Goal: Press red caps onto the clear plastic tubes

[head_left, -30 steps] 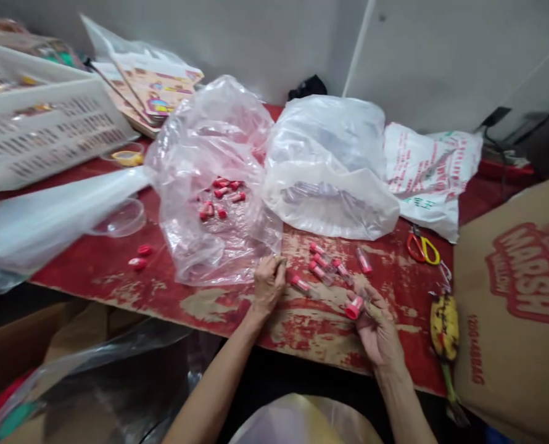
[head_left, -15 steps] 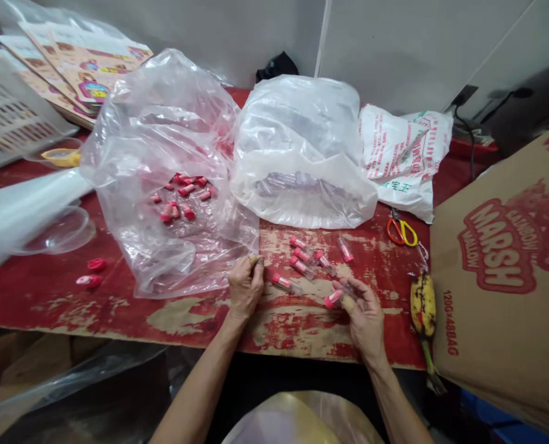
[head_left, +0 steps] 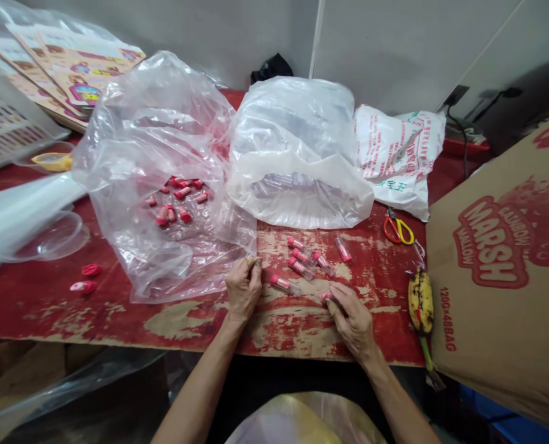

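My left hand (head_left: pixel 243 285) is closed beside the front right corner of the clear plastic bag (head_left: pixel 163 259); whatever its fingers pinch, if anything, is hidden. Between the thumb and fingers of my right hand (head_left: pixel 352 317) is a small clear tube with a red cap (head_left: pixel 326 296), its cap end pointing left and its other end covered by the fingers. Between the hands lies another capped tube (head_left: pixel 281 283). Farther back sits a loose group of similar tubes (head_left: pixel 301 267), with one tube (head_left: pixel 343 249) apart to the right. Several red caps (head_left: pixel 182 193) lie in the clear bag.
A white bag (head_left: pixel 297 142) of clear tubes stands behind the group, beside a printed sack (head_left: pixel 395 154). Scissors (head_left: pixel 398 229), a spotted banana (head_left: pixel 421 302) and a large carton (head_left: pixel 501 265) are at right. Two red pieces (head_left: pixel 84 287) and a white basket (head_left: pixel 6 123) are at left.
My right hand has moved slightly left and turned palm-down, its fingers now closing over more of the tube. My left hand has stayed nearly in place. The whole view has shifted a little.
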{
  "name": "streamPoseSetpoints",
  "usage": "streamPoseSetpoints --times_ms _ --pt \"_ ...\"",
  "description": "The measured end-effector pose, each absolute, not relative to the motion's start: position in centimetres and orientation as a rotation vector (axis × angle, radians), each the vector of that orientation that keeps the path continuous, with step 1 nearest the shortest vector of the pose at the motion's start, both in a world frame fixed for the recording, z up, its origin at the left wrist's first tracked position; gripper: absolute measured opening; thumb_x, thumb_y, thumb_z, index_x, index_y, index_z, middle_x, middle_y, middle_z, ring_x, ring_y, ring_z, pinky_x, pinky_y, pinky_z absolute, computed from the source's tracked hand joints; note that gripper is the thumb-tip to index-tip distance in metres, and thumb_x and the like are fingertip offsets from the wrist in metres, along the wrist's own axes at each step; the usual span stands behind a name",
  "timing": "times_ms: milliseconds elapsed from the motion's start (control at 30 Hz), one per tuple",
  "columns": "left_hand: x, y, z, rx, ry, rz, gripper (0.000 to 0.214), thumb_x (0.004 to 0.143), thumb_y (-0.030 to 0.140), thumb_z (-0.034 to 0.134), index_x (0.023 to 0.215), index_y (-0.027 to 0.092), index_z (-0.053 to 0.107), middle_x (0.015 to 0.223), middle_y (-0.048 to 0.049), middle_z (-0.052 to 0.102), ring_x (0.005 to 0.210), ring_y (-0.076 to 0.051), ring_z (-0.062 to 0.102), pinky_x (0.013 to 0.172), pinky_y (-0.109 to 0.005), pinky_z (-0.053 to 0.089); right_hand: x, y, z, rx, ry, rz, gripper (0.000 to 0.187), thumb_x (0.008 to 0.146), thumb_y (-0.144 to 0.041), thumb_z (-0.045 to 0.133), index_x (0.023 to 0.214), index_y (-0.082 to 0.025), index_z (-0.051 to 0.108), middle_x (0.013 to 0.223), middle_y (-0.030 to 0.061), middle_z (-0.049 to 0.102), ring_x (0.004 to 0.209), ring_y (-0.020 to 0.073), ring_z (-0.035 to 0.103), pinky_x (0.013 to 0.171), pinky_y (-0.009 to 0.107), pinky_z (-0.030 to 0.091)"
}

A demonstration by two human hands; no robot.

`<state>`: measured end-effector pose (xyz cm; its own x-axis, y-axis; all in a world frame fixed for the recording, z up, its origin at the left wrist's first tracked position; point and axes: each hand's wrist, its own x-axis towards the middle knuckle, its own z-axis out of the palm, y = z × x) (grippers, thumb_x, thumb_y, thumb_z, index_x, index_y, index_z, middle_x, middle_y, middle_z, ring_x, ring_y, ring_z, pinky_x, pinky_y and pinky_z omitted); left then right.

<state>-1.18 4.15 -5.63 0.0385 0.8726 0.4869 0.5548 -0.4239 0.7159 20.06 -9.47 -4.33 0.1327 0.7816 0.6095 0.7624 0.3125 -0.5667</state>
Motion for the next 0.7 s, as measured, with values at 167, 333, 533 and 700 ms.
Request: streamPoseSetpoints --times_ms 167,333,533,700 --pt "-1.3 4.3 -5.8 1.981 1.439 1.346 0.019 0.088 0.027 0.049 0.079 0.018 0.064 0.075 -0.0033 0.064 0.073 -0.017 0.059 0.070 -0.028 0.044 20.2 -9.4 -4.9 -1.444 -1.641 -0.021 0.039 0.088 -0.010 0.052 0.124 -0.025 0.054 0.114 0.0101 0.063 0.105 0.0207 0.063 0.086 0.036 0.056" --pt "-1.4 4.4 -5.8 1.987 1.421 1.350 0.018 0.087 0.027 0.050 0.080 0.018 0.064 0.074 -0.0030 0.063 0.072 -0.016 0.059 0.069 -0.028 0.044 20.1 -9.1 -5.1 -1.456 -1.576 -0.047 0.038 0.088 -0.010 0.054 0.123 -0.024 0.053 0.112 0.0108 0.062 0.105 0.0210 0.061 0.085 0.036 0.056" --pt "-1.3 4.4 -5.7 1.982 1.430 1.324 0.020 0.088 0.029 0.049 0.077 0.019 0.063 0.073 -0.0026 0.062 0.070 -0.016 0.058 0.068 -0.028 0.043 20.0 -9.0 -5.3 -1.490 -1.549 -0.024 0.038 0.088 -0.013 0.052 0.124 -0.024 0.052 0.113 0.0098 0.063 0.105 0.0211 0.062 0.084 0.036 0.056" --pt "-1.4 4.4 -5.7 1.980 1.450 1.316 0.020 0.087 0.029 0.048 0.077 0.019 0.063 0.073 -0.0024 0.062 0.070 -0.016 0.058 0.068 -0.028 0.043 20.0 -8.9 -5.6 -1.486 -1.461 0.243 0.029 0.084 -0.017 0.058 0.113 -0.024 0.058 0.105 0.0075 0.066 0.097 0.0208 0.065 0.083 0.037 0.055"
